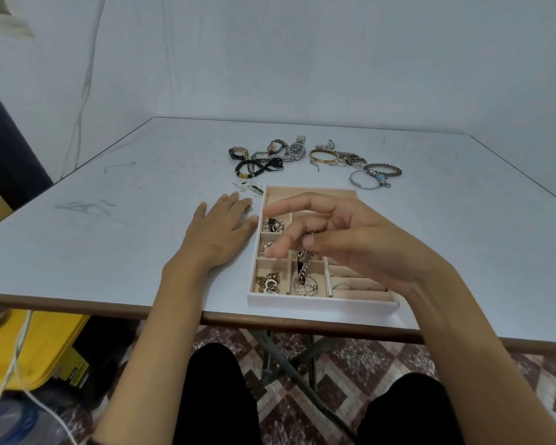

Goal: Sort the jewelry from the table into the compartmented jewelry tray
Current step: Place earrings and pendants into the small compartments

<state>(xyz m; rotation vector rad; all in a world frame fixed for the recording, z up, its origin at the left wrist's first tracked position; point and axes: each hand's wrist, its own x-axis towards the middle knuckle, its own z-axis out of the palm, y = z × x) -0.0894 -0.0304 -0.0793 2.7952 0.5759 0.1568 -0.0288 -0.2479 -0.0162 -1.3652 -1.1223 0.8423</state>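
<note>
The beige compartmented jewelry tray (321,304) sits near the table's front edge. My right hand (344,239) hovers over its middle and pinches a silver chain bracelet (304,268), which dangles into a lower middle compartment. My left hand (222,223) lies flat on the table, touching the tray's left wall. Small pieces fill the left compartments: pearl and black earrings (274,224) and gold rings (268,282). Behind the tray lie several watches (297,148), black bead bracelets (249,168), a gold bangle (323,156) and a silver bangle (365,179).
Small packets of earrings (247,188) lie just beyond my left fingertips. The table's front edge (109,305) runs close to the tray. A yellow box (36,348) and white cable sit on the floor at the left, under the table.
</note>
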